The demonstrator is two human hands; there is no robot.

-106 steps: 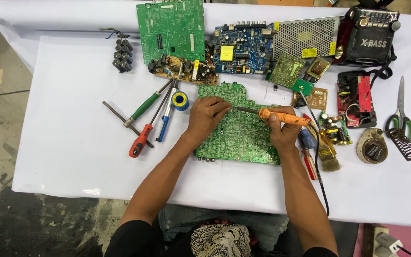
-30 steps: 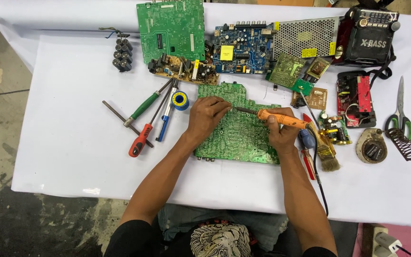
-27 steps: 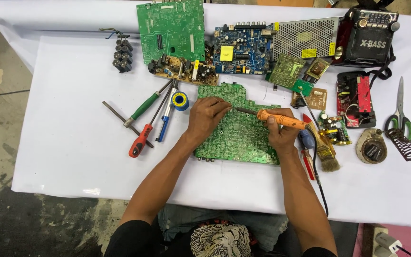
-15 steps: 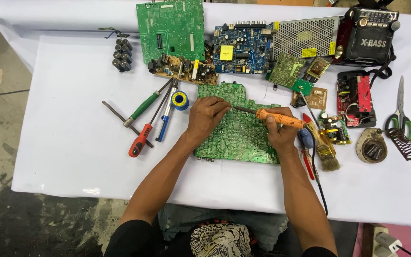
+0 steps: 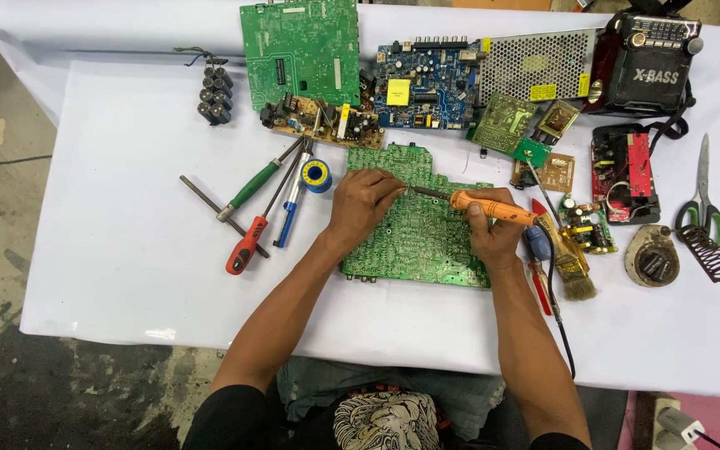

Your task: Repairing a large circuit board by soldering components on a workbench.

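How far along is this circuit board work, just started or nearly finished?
Already set out: screwdrivers, a solder reel and spare boards. In hand: the right hand holds an orange soldering iron, tip on the green circuit board; the left hand rests beside it. How many joints remain cannot be told.

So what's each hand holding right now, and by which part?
Right hand holds the soldering iron by its orange handle. Left hand rests on the green circuit board; anything pinched there cannot be told.

Circuit board (image 5: 427,242) centre on table (image 5: 110,250); screwdrivers (image 5: 247,242) left; brush (image 5: 568,262) right; scissors (image 5: 702,196) far right.
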